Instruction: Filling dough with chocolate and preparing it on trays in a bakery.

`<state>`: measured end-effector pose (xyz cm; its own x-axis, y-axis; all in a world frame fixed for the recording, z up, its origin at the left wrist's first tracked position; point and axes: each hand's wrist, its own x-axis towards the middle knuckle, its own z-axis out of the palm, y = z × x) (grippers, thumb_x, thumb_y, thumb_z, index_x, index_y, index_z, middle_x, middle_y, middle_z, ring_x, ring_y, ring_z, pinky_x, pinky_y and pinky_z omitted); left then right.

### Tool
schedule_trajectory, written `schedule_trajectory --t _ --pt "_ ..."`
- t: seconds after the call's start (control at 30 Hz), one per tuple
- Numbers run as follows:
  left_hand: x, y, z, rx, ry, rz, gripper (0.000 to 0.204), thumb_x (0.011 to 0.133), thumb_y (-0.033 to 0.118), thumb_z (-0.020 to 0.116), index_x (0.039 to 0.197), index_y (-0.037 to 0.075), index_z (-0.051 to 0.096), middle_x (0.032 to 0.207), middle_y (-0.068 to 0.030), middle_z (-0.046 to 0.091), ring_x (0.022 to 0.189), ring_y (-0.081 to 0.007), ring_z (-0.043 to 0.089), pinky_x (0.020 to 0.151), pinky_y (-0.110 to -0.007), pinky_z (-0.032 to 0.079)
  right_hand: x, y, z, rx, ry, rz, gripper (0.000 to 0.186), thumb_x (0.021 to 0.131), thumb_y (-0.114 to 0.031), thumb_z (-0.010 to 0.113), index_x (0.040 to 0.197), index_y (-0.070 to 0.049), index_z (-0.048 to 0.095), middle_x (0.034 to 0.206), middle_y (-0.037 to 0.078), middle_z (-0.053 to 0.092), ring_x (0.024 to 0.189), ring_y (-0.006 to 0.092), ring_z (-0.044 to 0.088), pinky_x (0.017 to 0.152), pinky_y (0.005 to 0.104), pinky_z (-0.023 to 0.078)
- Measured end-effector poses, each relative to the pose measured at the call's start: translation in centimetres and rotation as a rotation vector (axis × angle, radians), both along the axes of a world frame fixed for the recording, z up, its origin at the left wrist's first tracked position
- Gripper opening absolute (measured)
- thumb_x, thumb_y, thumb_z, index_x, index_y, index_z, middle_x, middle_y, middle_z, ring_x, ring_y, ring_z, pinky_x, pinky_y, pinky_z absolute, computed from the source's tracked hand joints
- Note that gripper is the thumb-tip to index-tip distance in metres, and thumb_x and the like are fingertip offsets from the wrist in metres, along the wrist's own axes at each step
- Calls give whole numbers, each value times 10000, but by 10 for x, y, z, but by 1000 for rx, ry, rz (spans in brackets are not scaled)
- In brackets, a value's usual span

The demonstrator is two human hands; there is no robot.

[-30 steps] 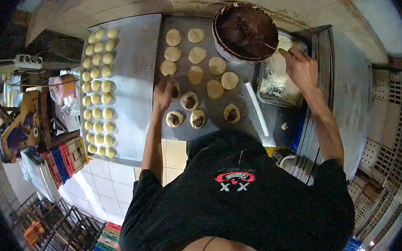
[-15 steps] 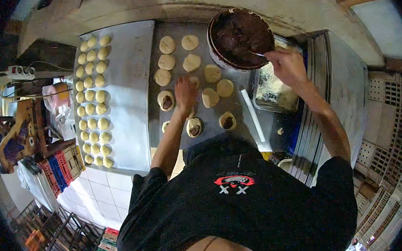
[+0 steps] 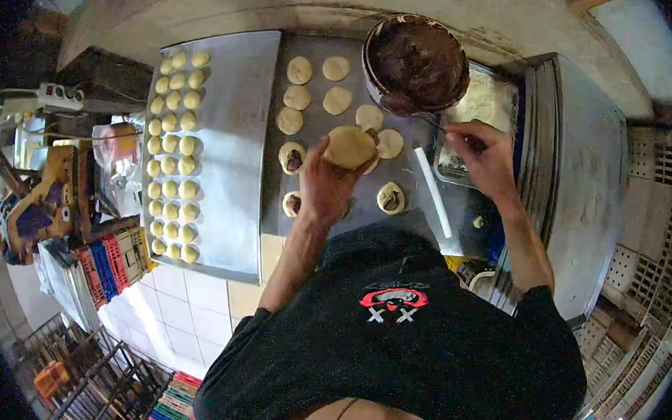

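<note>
My left hand (image 3: pixel 328 185) holds up a flattened round of dough (image 3: pixel 349 146) above the dark work surface. My right hand (image 3: pixel 483 155) grips a thin metal utensil (image 3: pixel 433 123), whose far end is hard to make out near the rim of a round tub (image 3: pixel 370 77). Thick dark brown filling (image 3: pixel 423 59) fills that tub. More flat dough rounds (image 3: pixel 338 101) lie in rows beyond my left hand. Several others carry a dab of brown filling, among them a filled round (image 3: pixel 390 198) near me and another filled round (image 3: pixel 293 159) to the left.
On the left is a metal tray (image 3: pixel 240 138) with rows of small dough balls (image 3: pixel 186 145). A white stick (image 3: pixel 433 193) lies right of the rounds. Behind my right hand stands a clear container (image 3: pixel 493 103), with stacked trays (image 3: pixel 541 154) beyond. A wall runs along the back.
My left hand has picked up a dough round from the surface and raised it. My right hand has drawn the utensil back from inside the tub, toward me.
</note>
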<state>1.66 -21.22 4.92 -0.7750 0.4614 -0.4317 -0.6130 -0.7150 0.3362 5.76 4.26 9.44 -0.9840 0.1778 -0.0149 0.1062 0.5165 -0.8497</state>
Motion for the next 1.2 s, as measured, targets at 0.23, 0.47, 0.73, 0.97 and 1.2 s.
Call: schedule_trajectory --t 0.23,0.47,0.73,0.97,1.2 --pt "18 35 68 578 -91 -98 473 988 238 318 1381 -15 387 1449 -193 386 1355 -319 357 1132 -433 287 34 -46 8 226 603 -28 248 740 39 695 965 -57 737 802 102 654 696 209 625 630 287 507" --pt "18 14 54 951 -8 68 481 997 248 289 1392 -15 364 1460 -216 350 1359 -355 336 1105 -474 338 53 -13 12 319 699 -8 213 716 82 683 902 -13 728 815 102 657 682 213 616 641 273 495" --pt "-60 -30 -56 -188 112 200 379 969 258 379 1248 33 504 1257 -172 542 1104 -325 560 861 -407 509 8 44 0 734 439 -70 248 760 1 667 974 -117 712 843 50 655 697 219 648 563 309 515" --pt "-79 -47 -269 -1612 1083 -588 495 898 432 522 1174 22 554 1212 -223 554 960 -344 618 798 -452 531 -44 92 -18 1173 319 322 382 703 -64 615 1068 -166 666 880 35 634 676 239 638 565 367 544" --pt "-35 28 -189 -1801 1444 -734 458 824 199 559 1195 -67 523 1226 -276 501 932 -368 604 740 -479 512 -47 81 -19 949 -22 482 254 698 -27 584 920 -110 676 843 83 641 703 279 660 603 391 543"
